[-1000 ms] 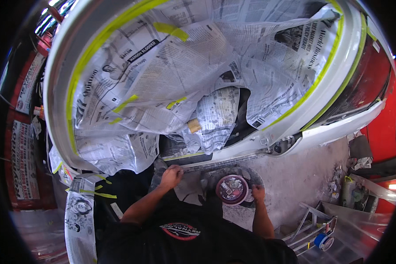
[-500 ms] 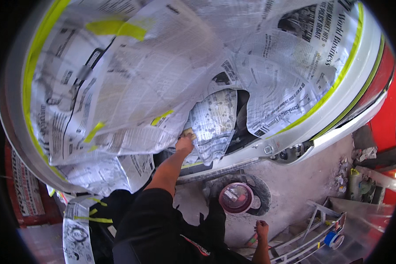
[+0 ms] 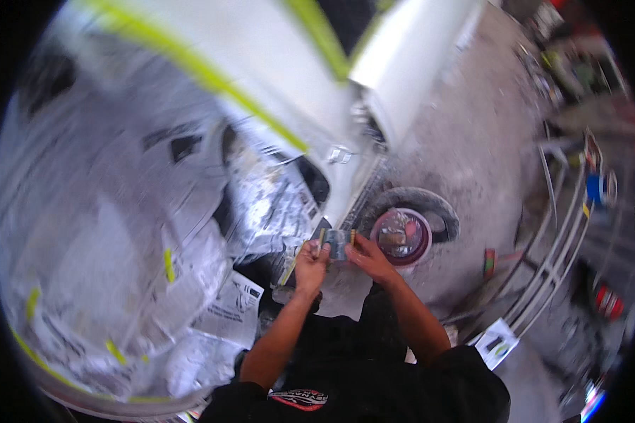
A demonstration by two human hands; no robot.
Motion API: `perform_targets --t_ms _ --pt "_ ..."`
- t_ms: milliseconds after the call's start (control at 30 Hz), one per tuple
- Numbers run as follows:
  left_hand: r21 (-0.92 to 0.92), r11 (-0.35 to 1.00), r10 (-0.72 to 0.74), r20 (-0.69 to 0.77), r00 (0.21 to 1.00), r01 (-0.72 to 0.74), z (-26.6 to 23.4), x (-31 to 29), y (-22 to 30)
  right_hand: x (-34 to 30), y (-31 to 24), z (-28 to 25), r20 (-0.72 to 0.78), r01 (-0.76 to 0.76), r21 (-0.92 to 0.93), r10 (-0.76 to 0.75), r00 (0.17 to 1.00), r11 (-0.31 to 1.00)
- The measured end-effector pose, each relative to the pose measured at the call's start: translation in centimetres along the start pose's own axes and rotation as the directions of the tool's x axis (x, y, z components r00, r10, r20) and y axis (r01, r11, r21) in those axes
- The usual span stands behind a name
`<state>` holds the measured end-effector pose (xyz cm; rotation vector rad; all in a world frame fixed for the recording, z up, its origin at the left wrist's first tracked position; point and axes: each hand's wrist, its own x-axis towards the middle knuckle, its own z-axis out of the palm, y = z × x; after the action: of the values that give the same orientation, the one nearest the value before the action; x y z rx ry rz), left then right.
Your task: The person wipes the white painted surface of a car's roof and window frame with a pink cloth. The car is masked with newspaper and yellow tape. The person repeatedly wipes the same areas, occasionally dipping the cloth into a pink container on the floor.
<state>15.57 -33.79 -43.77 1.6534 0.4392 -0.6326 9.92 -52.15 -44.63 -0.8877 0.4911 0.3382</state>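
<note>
Both hands meet in front of my body, close to the car's lower edge. My left hand (image 3: 312, 264) pinches one end of a small grey-green sheet with yellowish side edges (image 3: 339, 243), seemingly sandpaper. The other end is gripped by my right hand (image 3: 368, 255). Whether a block lies under the sheet cannot be made out. Just beyond the right hand stands a maroon bucket (image 3: 425, 248) with liquid and some items inside. To the left, newspaper (image 3: 85, 233) covers much of the car, and bright yellow masking tape (image 3: 212, 81) runs along the white bodywork (image 3: 275, 77).
A dark tyre-like ring (image 3: 441, 208) lies around the bucket's far side. On the right, a metal frame (image 3: 568, 236) carries a blue roll (image 3: 596, 188). A red and green item (image 3: 489, 262) rests near that frame on the dusty floor (image 3: 466, 155).
My view has swung right. My left hand has come away from the newspaper-covered car, and my right hand has risen to join it on the small sheet.
</note>
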Motion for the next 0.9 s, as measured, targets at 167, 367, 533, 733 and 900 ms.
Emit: perform_targets --t_ms 167,367,533,733,900 --pt "-0.15 0.924 -0.297 0.292 0.909 0.351 8.1 1.2 2.2 0.5 2.9 -7.3 -0.077 0.031 0.412 0.001 0.997 0.911" --pt "0.238 0.726 -0.682 0.371 0.63 0.645 12.3 4.1 -2.7 -1.5 5.7 -12.5 -0.075 0.132 0.628 -0.11 0.991 0.767" --pt "0.793 0.609 -0.419 0.34 0.842 -0.017 13.9 9.2 -11.3 0.6 15.8 -18.5 -0.377 0.173 0.643 0.111 0.92 0.747" --pt "0.668 0.552 -0.095 0.645 0.759 -0.499 16.8 10.6 -8.7 5.4 27.6 -29.1 -0.782 0.107 0.286 0.167 0.6 0.952" --pt "0.839 0.528 -0.339 0.352 0.872 -0.134 7.6 10.6 -14.5 13.5 32.8 -36.7 -0.796 -0.43 -0.483 -0.178 0.579 0.763"
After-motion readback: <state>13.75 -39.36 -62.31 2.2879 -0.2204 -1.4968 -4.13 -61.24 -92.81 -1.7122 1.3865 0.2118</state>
